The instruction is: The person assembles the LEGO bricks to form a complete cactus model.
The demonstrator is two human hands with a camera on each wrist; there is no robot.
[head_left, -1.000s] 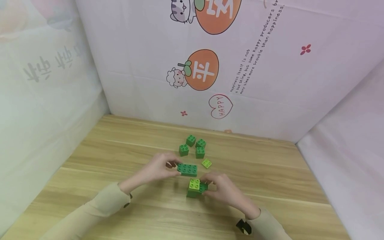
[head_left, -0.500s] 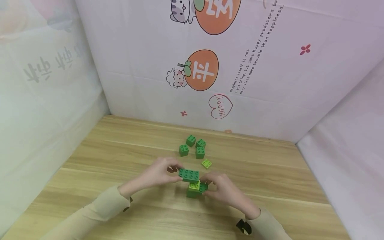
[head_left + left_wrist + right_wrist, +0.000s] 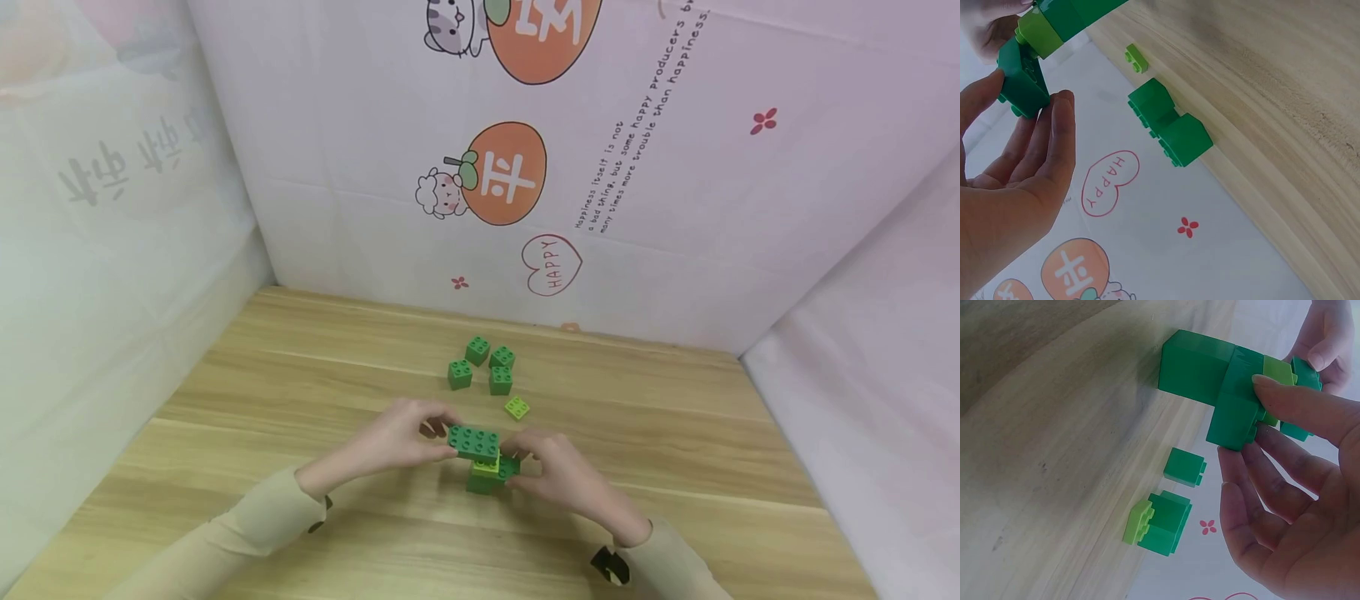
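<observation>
Pinching the long green brick [image 3: 474, 442] over the stack [image 3: 486, 477] — both hands [image 3: 397, 437] [image 3: 558, 479] clamped, mid-table [image 3: 300, 375].

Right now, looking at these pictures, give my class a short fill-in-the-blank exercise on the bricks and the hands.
1. The left hand holds a long dark green brick over the small stack; its top shows ____ studs.
2. The right hand steadies the stack, whose top brick is ____ green.
3. Behind the hands, ____ dark green square bricks sit clustered on the table.
4. One thin lime plate lies ____ the cluster and the hands.

Missing words: eight; lime; four; between
</observation>
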